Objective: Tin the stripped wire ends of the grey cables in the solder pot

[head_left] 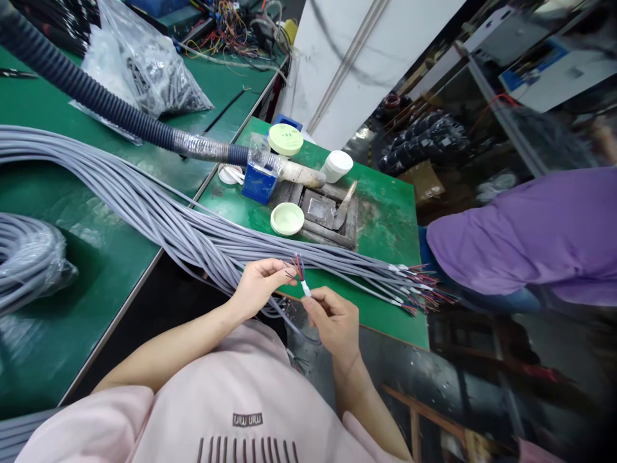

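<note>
Fingers, left hand (pixel 260 284): narrow, thumb and forefinger pinched at the thin coloured wires (pixel 299 265).
Fingers, right hand (pixel 336 318): thumb and forefinger closed on the held cable (pixel 307 290), at its white end section, just below the wires.
Cable coil (pixel 29 254): grey, partly wrapped in clear plastic, on the green table (pixel 91 235) at far left.
Hose (pixel 144 125): dark and ribbed, slanting down from upper left to a pale, stained nozzle (pixel 303 173).
Plastic bag (pixel 159 74): clear, grey pieces inside, on the table behind the hose.
Cable bundle (pixel 193 235): grey, running from the left across the table and onto the green board (pixel 385 193); at its right end, white sections and splayed red and dark wires.
Blue box (pixel 259 183): on the board, beside the nozzle.
Round containers: pale green one (pixel 285 139) beyond the nozzle, shallow pale green dish (pixel 287 218) on the near side.
Held cable, position: between the hands, wires up, in front of the bundle.
Metal fixture (pixel 322 209): grimy, on the board, with a flat-bladed tool (pixel 346 206) resting at its right side.
White tub (pixel 339 165): beyond the fixture.
Person (pixel 520 238): purple top, right of the board.
</note>
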`<action>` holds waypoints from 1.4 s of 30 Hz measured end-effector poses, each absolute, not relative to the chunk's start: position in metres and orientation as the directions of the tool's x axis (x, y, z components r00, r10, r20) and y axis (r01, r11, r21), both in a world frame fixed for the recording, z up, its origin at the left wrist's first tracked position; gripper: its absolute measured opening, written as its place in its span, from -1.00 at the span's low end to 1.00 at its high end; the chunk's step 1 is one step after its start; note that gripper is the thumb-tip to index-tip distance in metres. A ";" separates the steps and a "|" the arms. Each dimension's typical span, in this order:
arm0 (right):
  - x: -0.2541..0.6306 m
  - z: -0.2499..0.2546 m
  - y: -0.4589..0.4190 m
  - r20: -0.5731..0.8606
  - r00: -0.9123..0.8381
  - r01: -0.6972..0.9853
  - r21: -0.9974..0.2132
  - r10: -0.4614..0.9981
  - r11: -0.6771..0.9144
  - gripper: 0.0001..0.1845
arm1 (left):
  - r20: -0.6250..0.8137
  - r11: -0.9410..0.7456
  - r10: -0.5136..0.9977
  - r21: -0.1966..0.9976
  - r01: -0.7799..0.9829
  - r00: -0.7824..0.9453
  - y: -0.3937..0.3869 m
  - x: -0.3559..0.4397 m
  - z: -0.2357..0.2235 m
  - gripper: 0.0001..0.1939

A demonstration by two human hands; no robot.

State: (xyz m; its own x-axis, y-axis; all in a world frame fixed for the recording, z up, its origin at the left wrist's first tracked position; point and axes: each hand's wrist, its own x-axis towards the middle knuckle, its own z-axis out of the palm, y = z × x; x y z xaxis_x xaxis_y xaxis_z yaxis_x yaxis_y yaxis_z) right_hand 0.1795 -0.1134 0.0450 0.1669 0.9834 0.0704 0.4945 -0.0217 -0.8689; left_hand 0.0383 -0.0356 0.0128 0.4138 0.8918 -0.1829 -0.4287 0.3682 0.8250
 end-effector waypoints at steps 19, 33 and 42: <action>0.177 0.046 -0.108 0.058 0.124 0.527 -0.850 0.991 -0.017 -0.72 | -0.178 0.373 0.902 0.779 -0.504 0.394 -0.032 0.041 0.021 -0.76; 0.177 0.040 -0.108 0.016 0.159 0.431 -0.901 0.987 -0.055 -0.75 | -0.199 0.371 0.911 0.780 -0.504 0.362 -0.034 0.043 0.014 -0.77; 0.180 0.034 -0.104 -0.078 0.147 0.199 -0.974 0.986 -0.107 -0.67 | -0.221 0.373 0.915 0.783 -0.498 0.338 -0.036 0.044 0.013 -0.75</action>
